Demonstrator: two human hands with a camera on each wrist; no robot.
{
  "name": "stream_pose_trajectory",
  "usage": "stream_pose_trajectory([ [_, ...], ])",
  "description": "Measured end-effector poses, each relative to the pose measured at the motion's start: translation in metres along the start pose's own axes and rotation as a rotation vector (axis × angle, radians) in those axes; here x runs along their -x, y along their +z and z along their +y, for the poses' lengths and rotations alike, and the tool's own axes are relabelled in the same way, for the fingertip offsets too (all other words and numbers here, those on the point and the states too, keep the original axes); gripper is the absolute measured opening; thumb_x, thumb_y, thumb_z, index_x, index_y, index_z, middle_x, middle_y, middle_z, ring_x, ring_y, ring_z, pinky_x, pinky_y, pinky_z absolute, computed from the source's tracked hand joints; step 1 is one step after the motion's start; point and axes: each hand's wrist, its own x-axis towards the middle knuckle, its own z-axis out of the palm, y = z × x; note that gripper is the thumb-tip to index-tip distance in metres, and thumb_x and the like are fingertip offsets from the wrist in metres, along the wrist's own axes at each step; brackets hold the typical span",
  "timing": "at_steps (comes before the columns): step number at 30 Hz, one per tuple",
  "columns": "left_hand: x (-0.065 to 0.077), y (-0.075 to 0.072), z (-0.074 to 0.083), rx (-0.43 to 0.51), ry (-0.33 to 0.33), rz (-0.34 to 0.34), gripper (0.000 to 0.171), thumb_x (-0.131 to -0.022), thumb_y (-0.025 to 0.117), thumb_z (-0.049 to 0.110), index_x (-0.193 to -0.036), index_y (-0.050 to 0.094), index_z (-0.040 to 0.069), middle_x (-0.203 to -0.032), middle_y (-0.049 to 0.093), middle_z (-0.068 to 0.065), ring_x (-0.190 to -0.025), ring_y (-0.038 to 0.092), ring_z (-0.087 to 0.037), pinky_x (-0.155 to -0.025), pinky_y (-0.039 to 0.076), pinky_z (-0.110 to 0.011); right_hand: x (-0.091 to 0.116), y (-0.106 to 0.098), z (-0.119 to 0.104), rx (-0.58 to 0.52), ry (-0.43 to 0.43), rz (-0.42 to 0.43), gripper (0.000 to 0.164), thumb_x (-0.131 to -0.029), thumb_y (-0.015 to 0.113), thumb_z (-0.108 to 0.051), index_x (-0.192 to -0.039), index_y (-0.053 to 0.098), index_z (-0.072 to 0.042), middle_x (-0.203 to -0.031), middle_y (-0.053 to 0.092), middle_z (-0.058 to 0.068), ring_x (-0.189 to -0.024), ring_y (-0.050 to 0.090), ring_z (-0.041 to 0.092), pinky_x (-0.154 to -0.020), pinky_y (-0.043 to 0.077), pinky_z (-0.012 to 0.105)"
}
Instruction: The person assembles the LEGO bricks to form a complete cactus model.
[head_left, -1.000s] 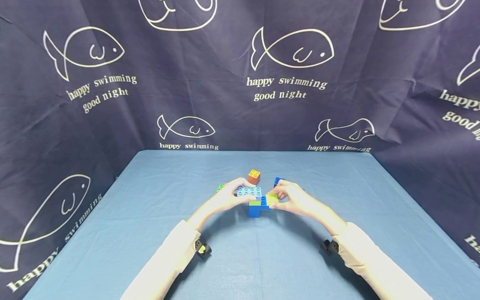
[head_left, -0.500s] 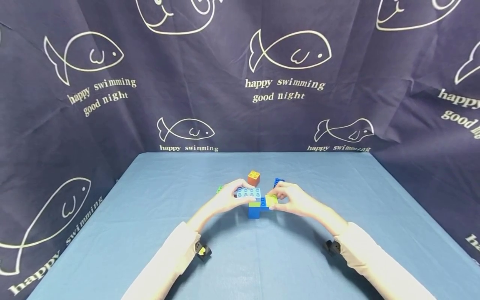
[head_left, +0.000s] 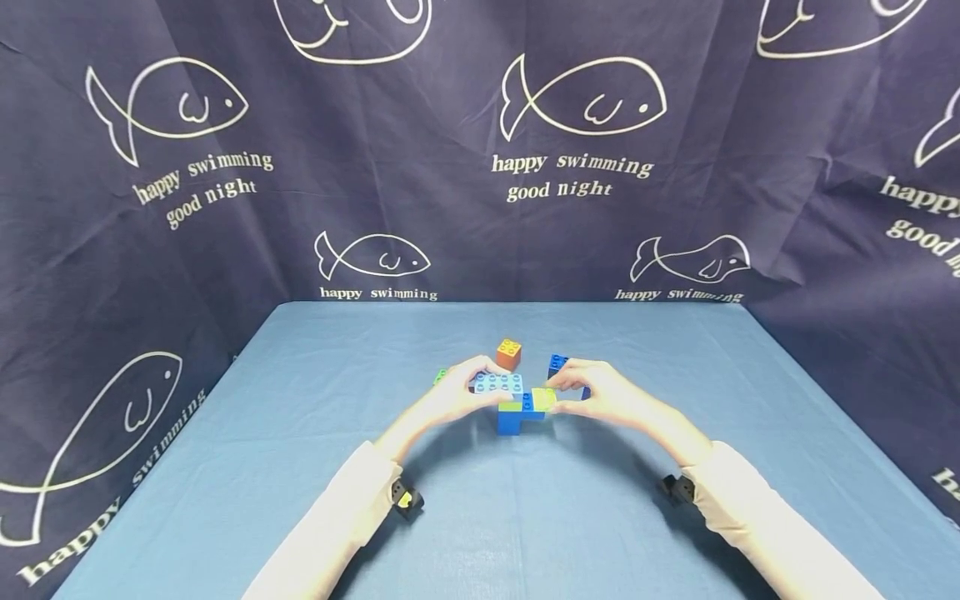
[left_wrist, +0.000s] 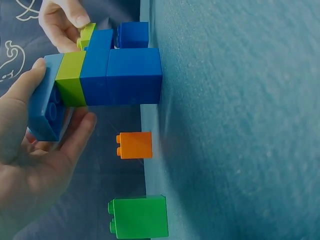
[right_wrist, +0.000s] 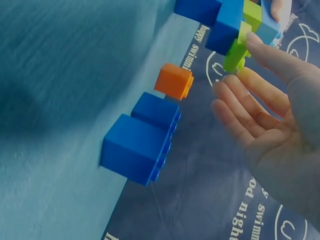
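Note:
My left hand [head_left: 453,393] grips a light blue toy building brick [head_left: 498,382] by its sides. In the left wrist view, that brick [left_wrist: 46,100] sits tilted on a lime brick [left_wrist: 71,79], and dark blue bricks [left_wrist: 134,76] stand stacked below. On the other end of the upper dark blue brick lies a thin lime brick [head_left: 544,399]. My right hand [head_left: 611,400] is at its outer edge; in the right wrist view, the thumb tip overlaps this lime brick [right_wrist: 236,50] and the fingers are loosely extended beside its studs.
An orange brick [head_left: 509,354] stands behind the stack. Joined or adjacent dark blue bricks [right_wrist: 137,145] stand behind my right hand, partly hidden in the head view. A green brick [left_wrist: 140,217] is beyond my left hand. A dark fish-print curtain [head_left: 480,250] borders the blue-covered table [head_left: 480,517].
My right hand has shifted right, its fingers loosening from the thin lime brick, which stays on the stack. The left hand keeps its hold on the light blue brick.

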Motion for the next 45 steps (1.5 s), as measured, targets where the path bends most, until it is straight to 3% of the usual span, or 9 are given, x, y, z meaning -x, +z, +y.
stream_pose_trajectory([
  [6, 0.000, 0.000, -0.001, -0.005, 0.001, 0.020, 0.031, -0.079, 0.074, 0.036, -0.104, 0.062, 0.022, -0.090, 0.062, 0.005, -0.077, 0.055, -0.010, -0.067, 0.045, -0.025, 0.004, -0.004, 0.008, -0.026, 0.019, 0.030, 0.024, -0.082, 0.071, -0.015, -0.102, 0.069, -0.003, -0.093, 0.067, 0.008, -0.086, 0.066, 0.024, -0.077, 0.053, 0.040],
  [13, -0.001, 0.001, -0.009, 0.076, -0.007, 0.077, 0.031, -0.077, 0.077, 0.032, -0.105, 0.067, 0.023, -0.092, 0.065, 0.006, -0.079, 0.058, -0.010, -0.070, 0.048, -0.025, 0.007, -0.004, 0.021, 0.046, 0.048, 0.082, 0.024, -0.081, 0.072, -0.015, -0.101, 0.070, -0.003, -0.093, 0.067, 0.008, -0.087, 0.065, 0.022, -0.077, 0.052, 0.039],
  [17, -0.002, -0.001, -0.011, 0.069, 0.005, 0.096, 0.032, -0.076, 0.077, 0.033, -0.106, 0.068, 0.025, -0.093, 0.066, 0.006, -0.079, 0.057, -0.012, -0.070, 0.047, -0.025, 0.009, -0.002, 0.031, 0.100, 0.027, 0.136, 0.024, -0.079, 0.074, -0.012, -0.100, 0.069, -0.001, -0.095, 0.067, 0.009, -0.089, 0.064, 0.023, -0.079, 0.051, 0.040],
  [26, -0.006, -0.004, -0.009, 0.042, -0.007, 0.078, 0.034, -0.076, 0.077, 0.035, -0.106, 0.068, 0.023, -0.097, 0.066, 0.002, -0.083, 0.058, -0.014, -0.071, 0.047, -0.026, 0.011, -0.004, 0.043, 0.139, 0.038, 0.216, 0.030, -0.074, 0.077, -0.007, -0.101, 0.067, 0.002, -0.096, 0.066, 0.011, -0.089, 0.064, 0.028, -0.079, 0.051, 0.044],
  [35, -0.007, -0.005, -0.006, 0.011, -0.026, 0.072, 0.034, -0.077, 0.076, 0.035, -0.107, 0.067, 0.022, -0.094, 0.064, 0.007, -0.082, 0.057, -0.011, -0.071, 0.046, -0.027, 0.015, -0.005, 0.047, 0.140, 0.184, 0.154, 0.038, -0.075, 0.077, -0.012, -0.107, 0.064, 0.003, -0.096, 0.063, 0.016, -0.092, 0.062, 0.032, -0.081, 0.051, 0.047],
  [45, -0.008, -0.005, -0.007, 0.007, -0.024, 0.067, 0.034, -0.077, 0.076, 0.035, -0.107, 0.067, 0.021, -0.095, 0.065, 0.004, -0.080, 0.056, -0.010, -0.070, 0.045, -0.025, 0.018, -0.002, 0.051, 0.122, 0.233, 0.130, 0.044, -0.073, 0.079, -0.016, -0.108, 0.064, 0.006, -0.095, 0.063, 0.017, -0.089, 0.061, 0.031, -0.079, 0.051, 0.046],
])
